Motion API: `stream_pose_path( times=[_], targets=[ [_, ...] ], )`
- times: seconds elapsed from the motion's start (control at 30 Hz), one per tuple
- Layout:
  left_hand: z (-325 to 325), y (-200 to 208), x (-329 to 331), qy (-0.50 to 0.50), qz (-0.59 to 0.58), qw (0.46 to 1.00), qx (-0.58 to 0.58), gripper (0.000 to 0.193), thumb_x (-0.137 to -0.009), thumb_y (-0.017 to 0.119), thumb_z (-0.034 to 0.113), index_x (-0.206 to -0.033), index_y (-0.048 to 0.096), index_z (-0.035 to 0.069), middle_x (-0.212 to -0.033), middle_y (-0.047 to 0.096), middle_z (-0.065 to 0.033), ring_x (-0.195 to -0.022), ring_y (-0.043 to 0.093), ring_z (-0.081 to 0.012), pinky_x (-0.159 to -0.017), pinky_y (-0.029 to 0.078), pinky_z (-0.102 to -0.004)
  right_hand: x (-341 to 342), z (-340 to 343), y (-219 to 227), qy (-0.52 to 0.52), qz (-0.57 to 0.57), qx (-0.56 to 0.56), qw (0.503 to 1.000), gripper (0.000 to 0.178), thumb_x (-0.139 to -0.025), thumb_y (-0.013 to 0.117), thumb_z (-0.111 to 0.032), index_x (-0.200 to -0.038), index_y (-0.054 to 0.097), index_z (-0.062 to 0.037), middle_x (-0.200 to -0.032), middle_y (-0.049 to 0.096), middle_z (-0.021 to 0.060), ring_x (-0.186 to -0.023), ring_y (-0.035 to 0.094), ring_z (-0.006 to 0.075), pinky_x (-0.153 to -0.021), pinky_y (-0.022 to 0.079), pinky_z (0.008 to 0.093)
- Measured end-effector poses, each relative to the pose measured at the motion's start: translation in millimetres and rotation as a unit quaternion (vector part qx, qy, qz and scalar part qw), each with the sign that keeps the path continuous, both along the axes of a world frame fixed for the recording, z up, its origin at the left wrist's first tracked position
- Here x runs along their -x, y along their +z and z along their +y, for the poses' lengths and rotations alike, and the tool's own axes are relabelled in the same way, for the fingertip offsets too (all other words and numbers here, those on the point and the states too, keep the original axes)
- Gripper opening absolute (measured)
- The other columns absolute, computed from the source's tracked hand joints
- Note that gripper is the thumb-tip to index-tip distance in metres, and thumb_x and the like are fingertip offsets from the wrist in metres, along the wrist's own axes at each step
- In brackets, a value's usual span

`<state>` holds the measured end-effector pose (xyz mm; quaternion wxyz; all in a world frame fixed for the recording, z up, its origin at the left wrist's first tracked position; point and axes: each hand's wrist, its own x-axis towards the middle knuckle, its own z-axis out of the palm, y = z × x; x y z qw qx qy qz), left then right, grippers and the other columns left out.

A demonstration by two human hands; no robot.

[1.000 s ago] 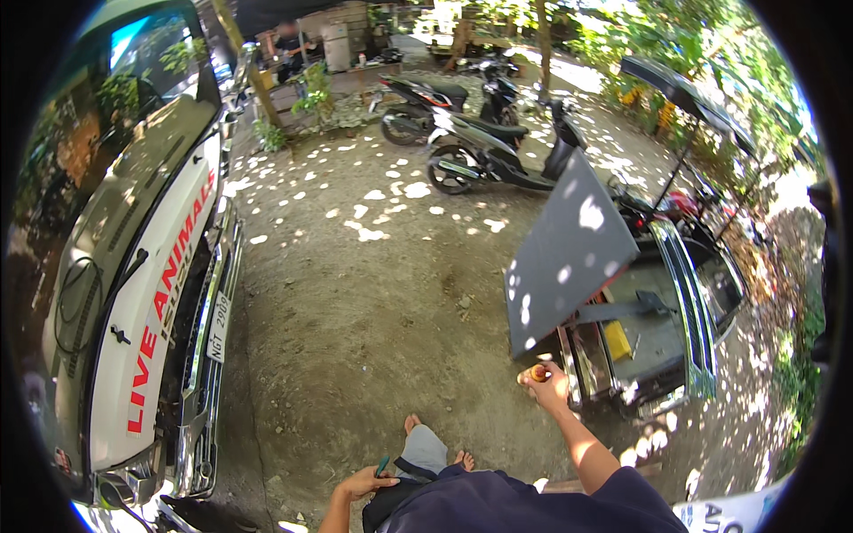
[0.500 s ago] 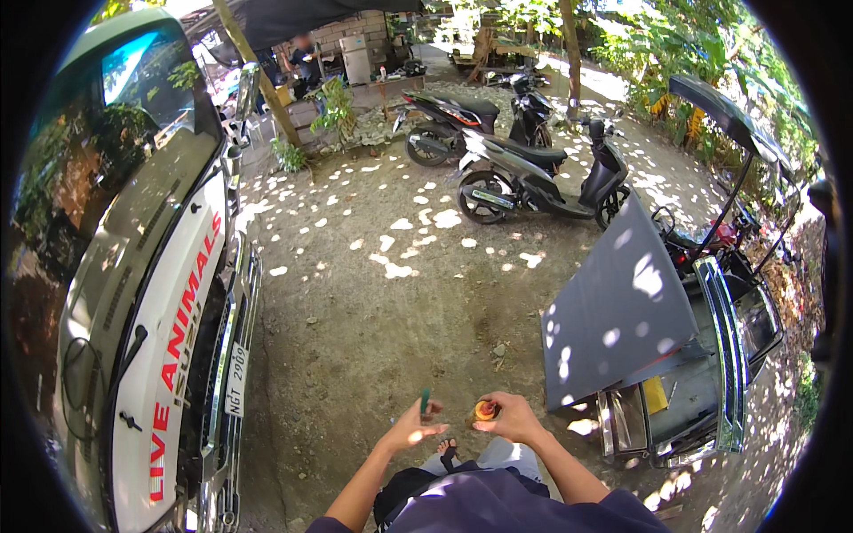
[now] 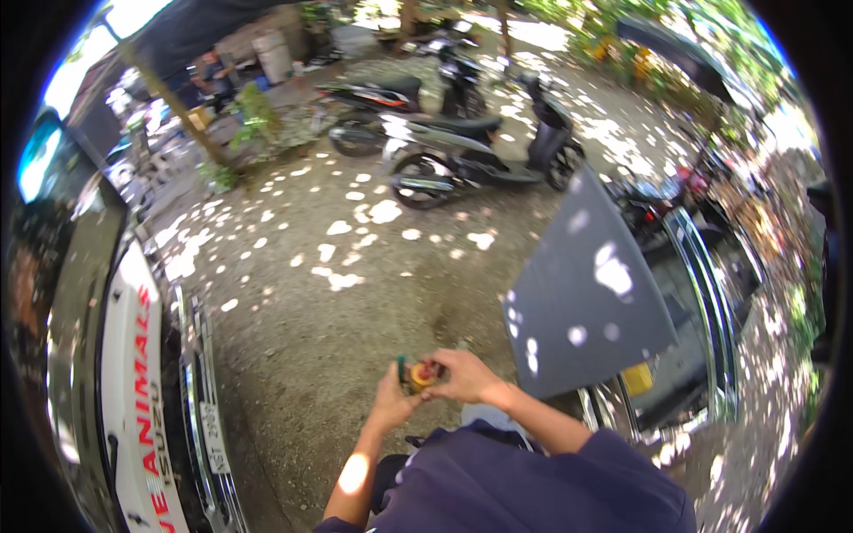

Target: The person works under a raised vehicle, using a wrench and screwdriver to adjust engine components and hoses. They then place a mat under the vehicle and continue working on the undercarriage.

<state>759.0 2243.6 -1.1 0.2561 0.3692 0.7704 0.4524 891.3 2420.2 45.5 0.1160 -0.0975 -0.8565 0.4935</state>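
My left hand [image 3: 392,401] is closed around a small, slim green thing [image 3: 402,367] whose upper end sticks up past the fingers; its kind is too small to make out. Just to the right, my right hand [image 3: 464,377] grips a small round thing, orange-yellow with some red [image 3: 424,376], also too blurred to name. Both hands meet in front of my body, and the round thing sits between them, close to or touching the left fingers. My fingertips are partly hidden behind it.
A white truck's front [image 3: 133,355] stands at the left. Two scooters [image 3: 480,151] are parked ahead. On the right a large grey panel [image 3: 586,293] leans on a metal-framed sidecar [image 3: 729,355], with a yellow thing [image 3: 637,379] beneath. A tree trunk and another person appear far left.
My hands have come together from a gap apart, the green thing now beside the round one. The view has swung to the right, so the surroundings sit further left.
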Motion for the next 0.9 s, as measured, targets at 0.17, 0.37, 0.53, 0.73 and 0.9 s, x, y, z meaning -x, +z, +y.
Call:
stream_pose_path(
  times=[0.17,0.37,0.53,0.73,0.9],
  targets=[
    [43,-9,26,0.102,-0.126,0.986,-0.047,0.061,-0.072,0.096,0.01,-0.119,0.059,0.003,-0.11,0.071,-0.0085,-0.102,0.07,-0.0209,-0.095,0.056,-0.0379,-49,177,9,-0.335,0.029,-0.254,0.907,0.061,-0.086,0.079,-0.04,-0.133,0.066,-0.0019,-0.131,0.068,0.0239,-0.128,0.061,0.0405,-0.112,0.045,0.0517],
    [36,-26,64,0.171,-0.122,0.97,-0.123,0.074,-0.072,0.092,-0.001,-0.135,0.054,0.0,-0.118,0.068,-0.0065,-0.108,0.069,-0.0189,-0.095,0.058,-0.0361,-188,415,-29,-0.551,-0.276,-0.291,0.732,0.068,-0.068,0.094,-0.042,-0.117,0.073,0.001,-0.106,0.076,0.0275,-0.11,0.072,0.0446,-0.094,0.057,0.0484],
    [16,-18,79,0.262,-0.141,0.951,-0.088,0.073,-0.073,0.096,0.005,-0.133,0.056,0.001,-0.118,0.069,-0.0062,-0.109,0.069,-0.0183,-0.099,0.057,-0.0368,-229,485,-59,-0.357,-0.332,-0.089,0.868,0.054,-0.074,0.088,-0.042,-0.094,0.075,0.0057,-0.081,0.075,0.0112,-0.069,0.071,0.026,-0.065,0.055,0.0422],
    [-37,-50,81,0.392,-0.092,0.911,-0.09,0.069,-0.069,0.1,0.013,-0.125,0.061,0.001,-0.116,0.073,-0.0058,-0.108,0.069,-0.0157,-0.103,0.054,-0.0355,-173,439,-30,-0.216,-0.366,-0.008,0.905,0.032,-0.087,0.08,-0.017,-0.098,0.072,0.0113,-0.075,0.068,0.0047,-0.066,0.067,0.021,-0.06,0.052,0.0393],
    [-128,-127,51,0.546,-0.152,0.823,-0.048,0.074,-0.07,0.098,0.01,-0.131,0.058,0.0,-0.12,0.072,-0.0078,-0.107,0.069,-0.0168,-0.098,0.054,-0.0349,-74,381,-25,-0.285,-0.281,-0.01,0.916,0.042,-0.08,0.084,-0.009,-0.109,0.066,0.0156,-0.098,0.073,0.019,-0.092,0.07,0.0286,-0.086,0.057,0.0424]
  ],
)
